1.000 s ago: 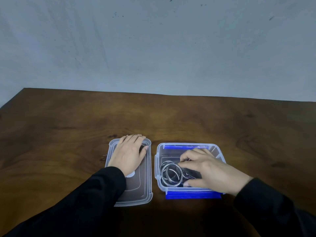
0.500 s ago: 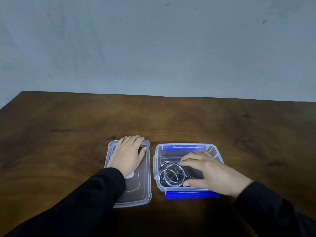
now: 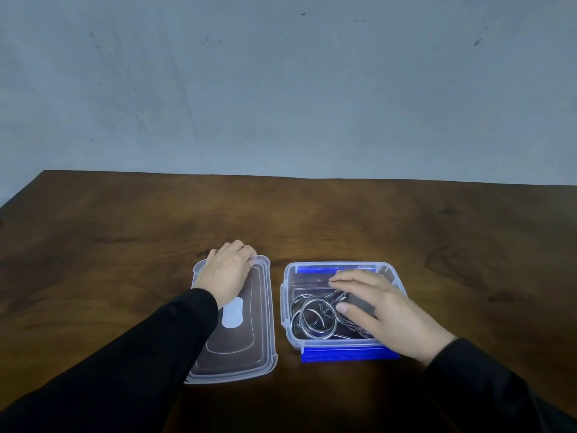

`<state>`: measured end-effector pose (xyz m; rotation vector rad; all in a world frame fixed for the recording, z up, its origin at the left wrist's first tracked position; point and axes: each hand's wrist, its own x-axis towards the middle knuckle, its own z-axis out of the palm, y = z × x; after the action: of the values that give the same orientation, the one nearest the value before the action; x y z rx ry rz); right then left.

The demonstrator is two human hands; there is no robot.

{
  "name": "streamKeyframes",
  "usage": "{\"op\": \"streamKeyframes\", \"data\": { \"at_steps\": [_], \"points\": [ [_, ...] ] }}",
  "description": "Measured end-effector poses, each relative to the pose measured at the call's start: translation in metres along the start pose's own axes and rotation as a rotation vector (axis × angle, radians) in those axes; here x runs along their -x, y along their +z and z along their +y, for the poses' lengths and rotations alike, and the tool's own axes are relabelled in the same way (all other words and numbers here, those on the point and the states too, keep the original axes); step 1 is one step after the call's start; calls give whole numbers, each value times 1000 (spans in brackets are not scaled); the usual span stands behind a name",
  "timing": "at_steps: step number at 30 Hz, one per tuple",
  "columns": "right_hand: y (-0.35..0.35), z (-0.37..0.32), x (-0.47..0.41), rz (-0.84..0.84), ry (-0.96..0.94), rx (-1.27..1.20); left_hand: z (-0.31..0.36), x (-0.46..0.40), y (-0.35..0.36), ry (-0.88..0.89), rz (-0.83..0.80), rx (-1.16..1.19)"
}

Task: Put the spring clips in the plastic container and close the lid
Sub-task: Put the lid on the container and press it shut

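Note:
A clear plastic container with blue latch flaps sits open on the wooden table, right of centre. Several metal spring clips with ring handles lie inside it at the left end. My right hand hovers flat over the container's right half, fingers spread and thumb tip next to the clips, holding nothing. The clear lid lies flat on the table just left of the container. My left hand rests on the lid's far end, fingers curled over its far edge.
The dark wooden table stretches behind and to both sides of the container. A pale grey wall rises behind its far edge. My black sleeves cover the near edge.
My right hand has let go of the clips and its fingers have straightened above the container. My left hand's fingers have curled from flat over the lid's far edge.

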<state>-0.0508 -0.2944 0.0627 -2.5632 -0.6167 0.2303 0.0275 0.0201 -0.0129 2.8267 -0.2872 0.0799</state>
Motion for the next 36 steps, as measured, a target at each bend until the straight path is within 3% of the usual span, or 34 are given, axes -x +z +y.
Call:
{"op": "streamKeyframes", "data": {
  "at_steps": [8, 14, 18, 21, 23, 25, 27, 29, 33, 36],
  "points": [
    [1, -14, -4, 163, 62, -209, -2, 0, -77, 83, -136, 174],
    [-1, -35, -13, 180, 65, -349, 38, -4, -156, 145, -32, 233],
    [-13, -46, -20, 282, 208, -782, 86, -1, -219, 297, 332, 265],
    [-33, -49, -14, 173, 346, -1186, 115, 12, -232, 441, 599, 373],
    [-49, -45, -4, 100, 389, -1476, 128, 22, -221, 502, 628, 412],
    [-63, -35, 9, 130, 372, -1638, 133, 32, -199, 580, 574, 446],
    [-72, -25, 19, 212, 339, -1588, 132, 42, -173, 606, 497, 455],
    [-71, -11, 28, 284, 333, -1473, 127, 55, -146, 475, 370, 533],
    [-52, -1, 46, 429, 439, -1100, 131, 86, -101, 75, 113, 1046],
    [-39, -2, 52, 548, 466, -960, 140, 97, -81, -117, 89, 1474]
  ]
}}
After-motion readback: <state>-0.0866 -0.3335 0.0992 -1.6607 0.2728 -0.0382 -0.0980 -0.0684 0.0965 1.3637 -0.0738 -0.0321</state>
